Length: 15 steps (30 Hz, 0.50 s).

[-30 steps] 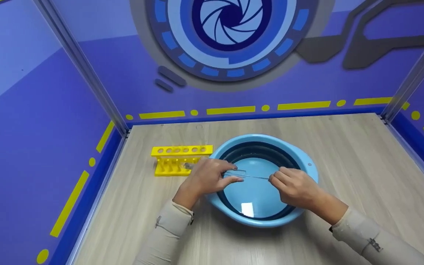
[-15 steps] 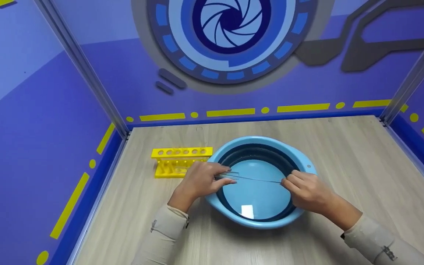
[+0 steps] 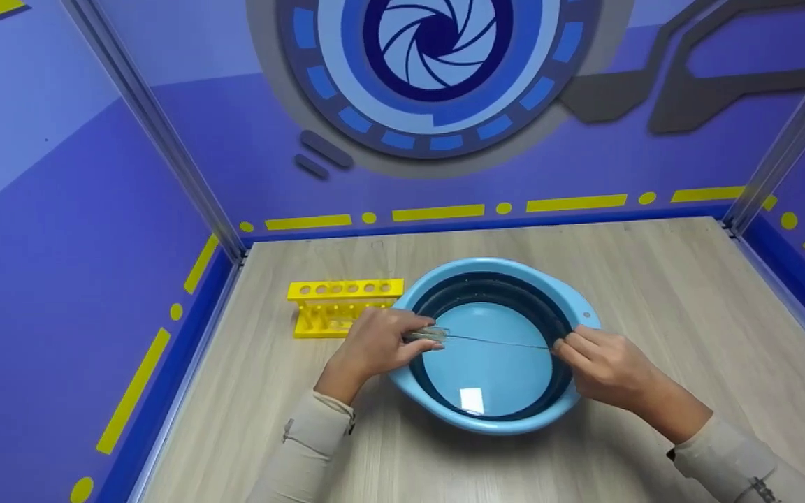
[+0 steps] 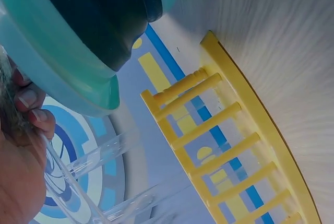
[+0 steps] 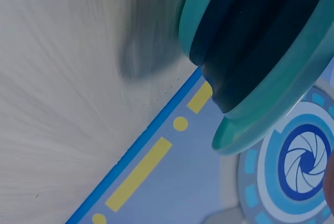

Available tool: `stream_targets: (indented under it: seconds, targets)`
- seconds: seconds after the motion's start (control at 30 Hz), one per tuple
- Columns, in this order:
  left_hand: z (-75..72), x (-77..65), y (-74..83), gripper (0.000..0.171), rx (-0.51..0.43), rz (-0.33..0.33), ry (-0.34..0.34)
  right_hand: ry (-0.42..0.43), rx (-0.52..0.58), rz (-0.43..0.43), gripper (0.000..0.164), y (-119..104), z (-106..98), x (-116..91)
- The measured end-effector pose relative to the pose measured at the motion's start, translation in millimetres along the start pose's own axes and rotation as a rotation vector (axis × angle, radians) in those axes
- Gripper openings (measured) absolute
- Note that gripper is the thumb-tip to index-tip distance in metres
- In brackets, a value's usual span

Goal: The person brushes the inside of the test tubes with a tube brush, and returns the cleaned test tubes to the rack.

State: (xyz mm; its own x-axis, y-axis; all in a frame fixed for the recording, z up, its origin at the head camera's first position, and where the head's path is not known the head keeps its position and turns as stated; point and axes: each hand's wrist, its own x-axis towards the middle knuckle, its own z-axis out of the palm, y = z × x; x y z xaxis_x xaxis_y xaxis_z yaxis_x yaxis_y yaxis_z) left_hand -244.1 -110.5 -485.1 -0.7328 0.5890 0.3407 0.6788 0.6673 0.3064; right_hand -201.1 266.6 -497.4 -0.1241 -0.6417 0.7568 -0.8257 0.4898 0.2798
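Observation:
My left hand (image 3: 374,346) grips a clear glass test tube (image 4: 73,187) over the left side of a blue basin (image 3: 486,264), its mouth pointing right. Inside the tube, between thumb and fingers, show the brownish bristles of a test tube brush (image 3: 427,334). The brush's thin wire handle (image 3: 500,342) runs across the basin to my right hand (image 3: 608,367), whose fingers pinch its far end over the right rim. In the right wrist view only a bit of a finger (image 5: 329,187) shows at the edge.
A yellow test tube rack (image 3: 345,288) stands on the wooden table (image 3: 689,314) left of the basin, partly behind my left hand. Clear tubes (image 4: 102,156) stick out of it. A blue printed wall (image 3: 444,188) closes off the back, with side walls left and right.
My right hand has moved right and slightly down, drawing the wire handle further out of the tube. The bristles have come toward the tube's mouth. My left hand has shifted slightly left.

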Motion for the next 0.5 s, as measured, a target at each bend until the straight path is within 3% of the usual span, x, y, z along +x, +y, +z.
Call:
stream_targets:
  seconds: [0.13,0.5]
  targets:
    - [1.5,-2.9,-1.8,0.041,-0.002,-0.012,0.006,-0.008,0.002,0.007,0.035,0,-3,-3]
    - [3.1,-8.5,-5.2,0.039,-0.008,-0.02,0.01,-0.041,-0.052,0.009,0.036,3,-15,-13]
